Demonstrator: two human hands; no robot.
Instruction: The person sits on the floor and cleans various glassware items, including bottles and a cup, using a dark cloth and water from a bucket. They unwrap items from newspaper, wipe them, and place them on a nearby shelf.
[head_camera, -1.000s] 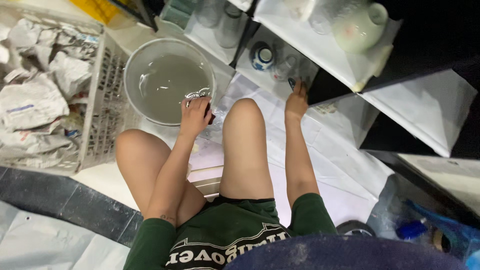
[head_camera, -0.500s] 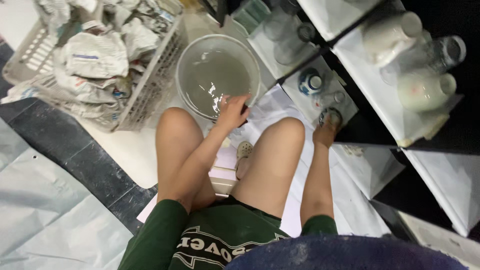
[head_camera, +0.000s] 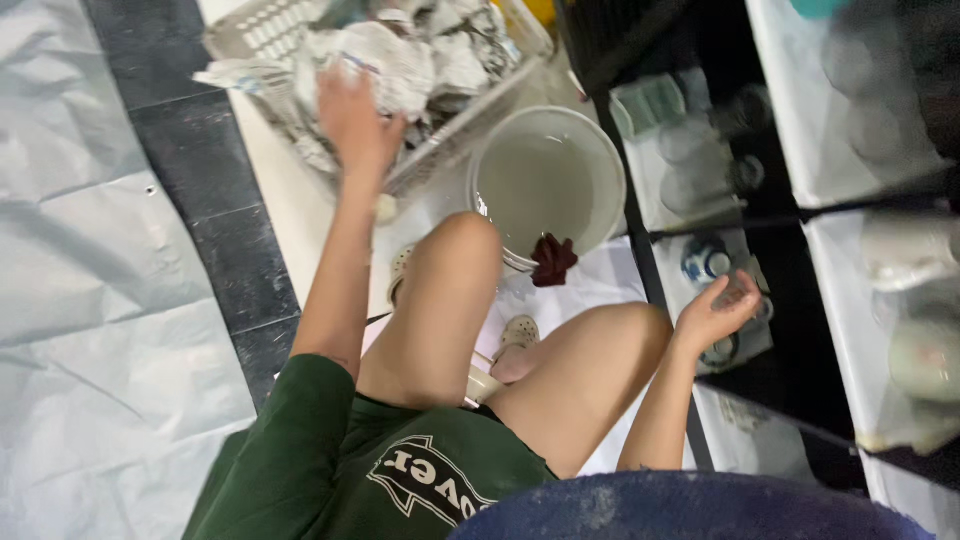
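- Far left is just pale sheeting (head_camera: 100, 260) spread over a dark tiled floor (head_camera: 235, 250).
- Left hand (head_camera: 355, 125) is stretched out up and away from the body, fingers spread, resting on the crumpled paper wrapping (head_camera: 400, 60) piled in the white plastic basket (head_camera: 260, 30). Looks like it's pressing or starting to grab a wad, but I can't tell if the fingers have actually closed on anything.
- The basket runs long-ways from upper left toward the right, and its near corner sits just beside the clear round basin (head_camera: 548, 185). So the paper pile is dead ahead of the left hand, way closer to it than to the other one.
- The basin holds cloudy water, with a dark red rag (head_camera: 552, 260) draped over its near rim, right by the left knee.
- Right hand (head_camera: 718, 310) is well apart from the left, palm up, fingers loosely curled, empty as far as I can see. It hovers at the edge of the low black shelf (head_camera: 800, 350), just beside a blue-and-white patterned dish (head_camera: 700, 262).
- Further right the shelf has blurry glasses and pale cups (head_camera: 925, 355).
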